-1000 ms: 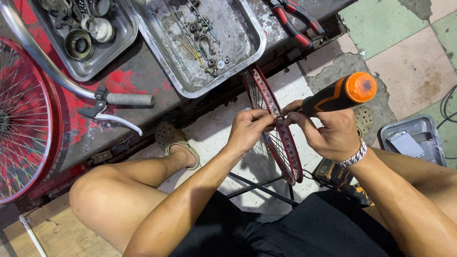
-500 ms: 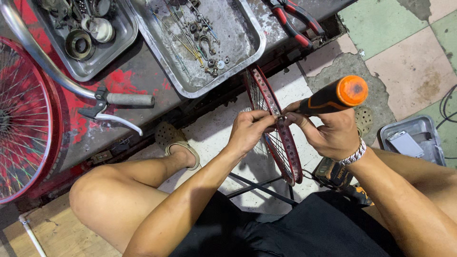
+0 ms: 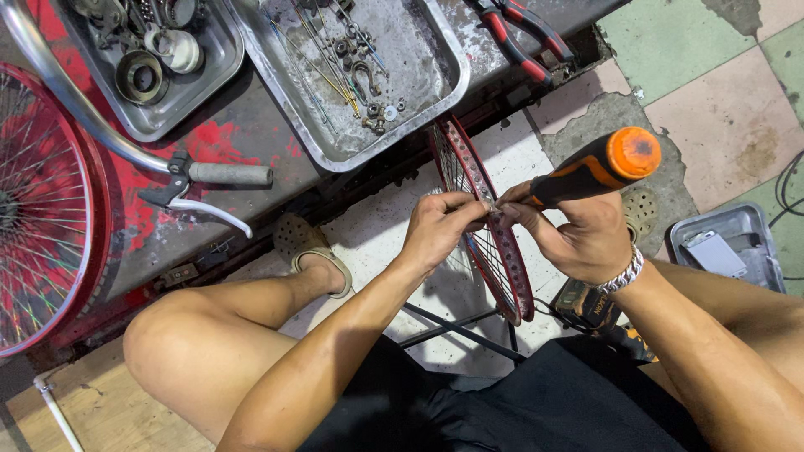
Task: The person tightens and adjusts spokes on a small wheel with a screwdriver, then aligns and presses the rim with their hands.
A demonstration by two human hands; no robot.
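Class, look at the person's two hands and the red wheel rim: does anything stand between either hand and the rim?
Nothing visible does. The left hand and right hand both already pinch at the red spoked metal wheel rim; the right hand also grips an orange-and-black screwdriver handle.

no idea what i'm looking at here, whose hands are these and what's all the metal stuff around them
This is one camera worn on a person's head, looking down at their own lap and bare hands. The left hand pinches the rim of a thin red spoked bicycle wheel standing on edge between the knees. The right hand holds an orange-and-black-handled tool against the same spot. Ahead, a scuffed red workbench carries a steel tray of small parts, a second steel tray of round parts, red-handled pliers and a chrome handlebar.
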